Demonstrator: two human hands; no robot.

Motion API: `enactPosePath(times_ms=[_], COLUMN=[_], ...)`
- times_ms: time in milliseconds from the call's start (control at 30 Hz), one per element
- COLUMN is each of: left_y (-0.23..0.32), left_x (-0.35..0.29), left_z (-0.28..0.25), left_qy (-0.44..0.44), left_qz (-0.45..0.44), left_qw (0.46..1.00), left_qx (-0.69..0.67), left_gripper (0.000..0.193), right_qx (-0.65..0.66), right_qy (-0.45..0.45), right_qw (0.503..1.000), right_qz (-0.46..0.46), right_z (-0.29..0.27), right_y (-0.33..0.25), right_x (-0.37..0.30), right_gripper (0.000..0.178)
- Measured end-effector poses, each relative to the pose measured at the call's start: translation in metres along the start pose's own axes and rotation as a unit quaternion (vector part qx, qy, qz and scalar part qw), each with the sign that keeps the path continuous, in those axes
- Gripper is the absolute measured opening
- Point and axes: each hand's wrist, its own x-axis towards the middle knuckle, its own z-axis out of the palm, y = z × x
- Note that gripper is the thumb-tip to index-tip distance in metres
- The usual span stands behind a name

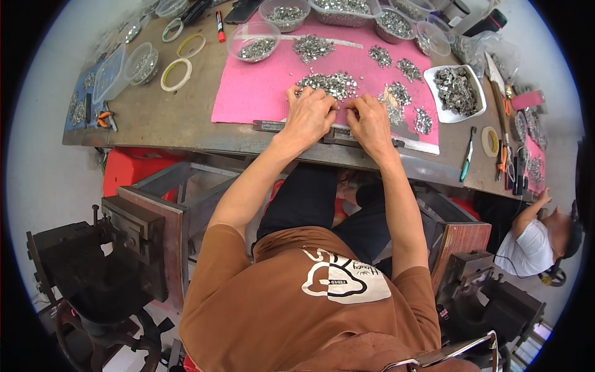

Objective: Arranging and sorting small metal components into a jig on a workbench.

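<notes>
My left hand [310,119] and my right hand [370,123] face each other over the front of a pink mat [245,93]. The fingers of both are bent and pressed together in a pinch; whatever they hold is too small or hidden. Just beyond the left fingers lies a heap of small shiny metal pieces [331,84]. Under the hands, along the table's front edge, runs a dark metal bar [342,137]. Smaller heaps of metal pieces [400,93] sit beside my right hand, with another small heap [423,121] farther right.
A white tray [431,79] of darker metal parts stands at the right. Clear tubs [232,48] of pieces line the back. Tape rolls [176,74], a red marker [220,26], pliers [106,116] and a toothbrush [468,154] lie around. Another person [527,248] sits at far right.
</notes>
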Motion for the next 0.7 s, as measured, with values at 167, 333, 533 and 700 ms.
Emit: enactPosePath(times_ms=[167,333,533,700], left_y=[0.000,0.002,0.011,0.043], left_x=[-0.001,0.001,-0.002,-0.005], left_z=[0.000,0.001,-0.002,0.015], left_qy=[-0.001,-0.014,0.034,0.032], left_qz=[-0.001,-0.007,0.016,0.093], left_qw=[1.000,1.000,0.998,0.988], left_qx=[-0.004,0.000,-0.053,-0.120], left_gripper=[0.008,0.008,0.005,0.008], right_qx=[0.005,-0.008,0.151,0.218], right_qy=[0.002,0.008,0.009,-0.017], right_qw=[1.000,1.000,0.985,0.971], right_qz=[0.000,-0.013,0.080,0.098], right_z=[0.000,0.005,-0.046,-0.064], right_y=[0.001,0.001,0.020,0.031], right_x=[-0.002,0.002,-0.016,-0.053], right_gripper=[0.009,0.007,0.007,0.009])
